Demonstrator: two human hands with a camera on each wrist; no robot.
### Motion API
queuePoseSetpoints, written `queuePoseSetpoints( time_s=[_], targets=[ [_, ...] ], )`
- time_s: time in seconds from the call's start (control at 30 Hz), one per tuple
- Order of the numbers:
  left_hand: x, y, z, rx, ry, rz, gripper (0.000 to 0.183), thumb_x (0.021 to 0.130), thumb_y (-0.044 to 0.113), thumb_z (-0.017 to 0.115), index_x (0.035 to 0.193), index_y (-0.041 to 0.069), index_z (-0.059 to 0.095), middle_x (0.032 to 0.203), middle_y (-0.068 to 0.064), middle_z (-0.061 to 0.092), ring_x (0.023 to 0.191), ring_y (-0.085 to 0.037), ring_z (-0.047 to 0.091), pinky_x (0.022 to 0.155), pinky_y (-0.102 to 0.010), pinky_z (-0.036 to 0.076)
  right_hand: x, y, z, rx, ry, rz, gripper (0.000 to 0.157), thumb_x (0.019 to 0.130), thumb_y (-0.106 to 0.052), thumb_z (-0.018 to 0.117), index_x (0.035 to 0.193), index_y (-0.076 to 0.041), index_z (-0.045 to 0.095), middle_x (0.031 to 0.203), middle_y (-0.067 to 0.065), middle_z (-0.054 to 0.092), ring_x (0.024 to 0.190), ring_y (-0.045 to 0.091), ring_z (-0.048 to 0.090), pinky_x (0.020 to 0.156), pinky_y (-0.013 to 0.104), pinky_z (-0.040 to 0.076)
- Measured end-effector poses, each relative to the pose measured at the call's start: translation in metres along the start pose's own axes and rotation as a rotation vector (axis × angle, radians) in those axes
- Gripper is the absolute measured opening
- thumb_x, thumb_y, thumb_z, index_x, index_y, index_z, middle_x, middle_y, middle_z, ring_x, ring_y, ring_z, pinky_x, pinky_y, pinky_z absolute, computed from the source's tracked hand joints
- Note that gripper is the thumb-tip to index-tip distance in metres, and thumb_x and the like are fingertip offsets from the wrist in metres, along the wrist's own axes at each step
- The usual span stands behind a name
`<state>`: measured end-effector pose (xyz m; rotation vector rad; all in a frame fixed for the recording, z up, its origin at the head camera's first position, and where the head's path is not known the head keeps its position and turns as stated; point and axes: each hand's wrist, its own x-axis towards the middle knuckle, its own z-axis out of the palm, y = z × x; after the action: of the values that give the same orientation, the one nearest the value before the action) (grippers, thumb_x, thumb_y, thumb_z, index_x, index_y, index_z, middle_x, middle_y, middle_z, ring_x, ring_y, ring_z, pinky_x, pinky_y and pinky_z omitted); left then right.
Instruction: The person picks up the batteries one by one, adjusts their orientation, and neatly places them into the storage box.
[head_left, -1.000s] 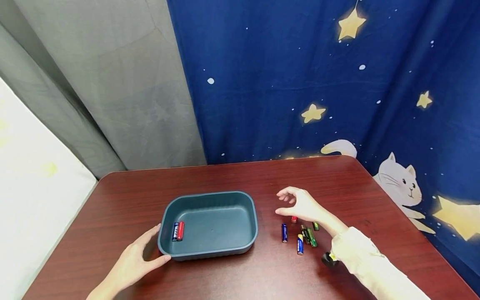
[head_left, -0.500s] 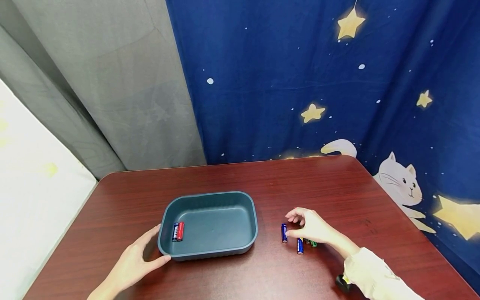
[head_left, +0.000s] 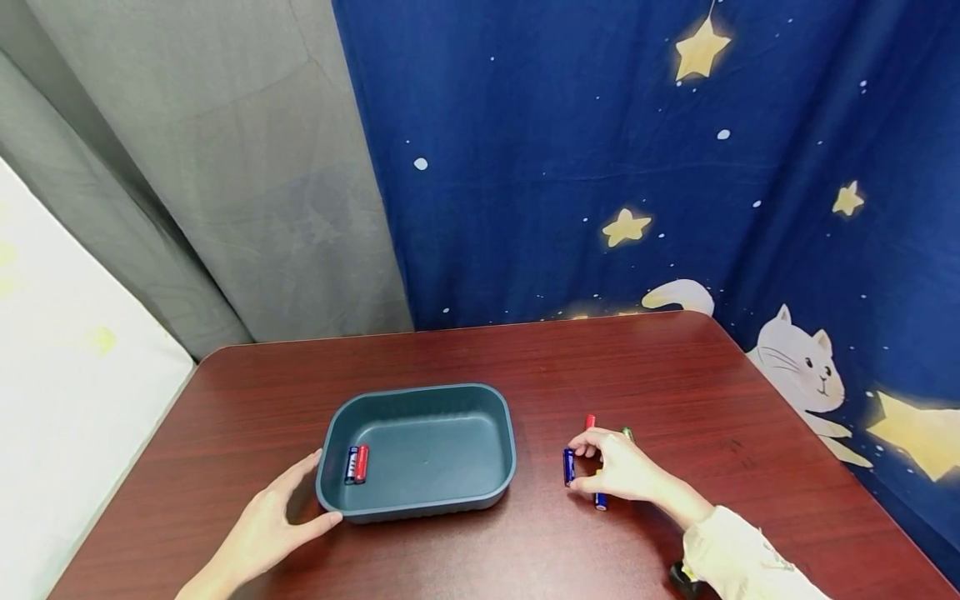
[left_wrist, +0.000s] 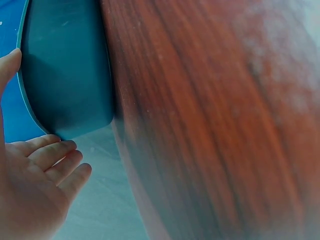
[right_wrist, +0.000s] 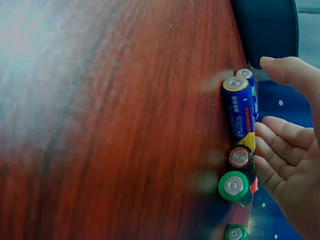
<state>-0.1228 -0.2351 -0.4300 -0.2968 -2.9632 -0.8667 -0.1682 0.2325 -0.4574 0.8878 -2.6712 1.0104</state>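
A dark teal plastic tray (head_left: 423,507) stands on the table in the head view. Inside it, side by side, lie a dark blue battery (head_left: 351,465) and a red battery (head_left: 362,463). My left hand (head_left: 264,527) spreads thumb and fingers against the tray's left end, fingers fairly straight. On the right, my right hand (head_left: 626,468) is low over loose batteries. Its thumb and fingertips are near opposite ends of a blue battery (head_left: 569,467); a gap shows at the thumb in the right wrist view. A blue-and-yellow battery (right_wrist: 239,112) lies beside it, partly under the hand in the head view.
Near the right hand are a red battery (head_left: 590,421) and a green-ended battery (right_wrist: 233,186), with a further green-ended battery (right_wrist: 235,232) apart. The brown table (head_left: 450,567) meets curtains (head_left: 525,167) at the back and a white panel (head_left: 82,375) at the left.
My right hand has come down and nearer over the batteries, its thumb and fingertips now around the blue battery's ends. My left hand and the tray stay in place.
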Motion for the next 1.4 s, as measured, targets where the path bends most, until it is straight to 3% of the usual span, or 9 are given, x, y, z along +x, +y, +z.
queuePoseSetpoints(
  time_s=[0.6, 0.87, 1.2, 1.4],
  targets=[
    [0.001, -0.001, 0.001, -0.003, -0.010, -0.014, 0.089, 0.070, 0.058, 0.068, 0.136, 0.005, 0.039, 0.134, -0.017, 0.046, 0.119, -0.036, 0.046, 0.091, -0.055, 0.043, 0.002, -0.004, 0.004, -0.252, -0.047, 0.018, 0.040, 0.060, -0.028, 0.080, 0.091, -0.010, 0.062, 0.083, -0.005, 0.056, 0.078, 0.007, 0.053, 0.071, 0.023, 0.048],
    [0.001, 0.001, 0.000, -0.004, -0.005, -0.012, 0.089, 0.071, 0.057, 0.068, 0.136, 0.004, 0.039, 0.133, -0.017, 0.047, 0.119, -0.036, 0.046, 0.091, -0.055, 0.043, 0.002, -0.002, 0.004, -0.237, -0.038, 0.011, 0.038, 0.061, -0.027, 0.079, 0.090, -0.011, 0.062, 0.082, -0.006, 0.055, 0.078, 0.006, 0.052, 0.070, 0.022, 0.047],
    [0.001, 0.001, 0.000, -0.008, -0.011, -0.015, 0.089, 0.071, 0.057, 0.068, 0.136, 0.004, 0.038, 0.134, -0.017, 0.046, 0.120, -0.036, 0.045, 0.091, -0.056, 0.043, 0.002, -0.001, -0.001, -0.136, -0.032, 0.042, 0.037, 0.063, -0.025, 0.079, 0.092, -0.010, 0.061, 0.083, -0.005, 0.055, 0.078, 0.009, 0.052, 0.069, 0.023, 0.048],
    [0.000, 0.002, -0.001, -0.014, -0.012, -0.015, 0.088, 0.071, 0.056, 0.068, 0.136, 0.005, 0.038, 0.134, -0.017, 0.046, 0.120, -0.036, 0.045, 0.091, -0.056, 0.043, 0.005, -0.003, -0.008, -0.129, -0.009, 0.014, 0.037, 0.063, -0.026, 0.079, 0.092, -0.009, 0.062, 0.083, -0.002, 0.057, 0.076, 0.011, 0.054, 0.068, 0.023, 0.048]
  ],
)
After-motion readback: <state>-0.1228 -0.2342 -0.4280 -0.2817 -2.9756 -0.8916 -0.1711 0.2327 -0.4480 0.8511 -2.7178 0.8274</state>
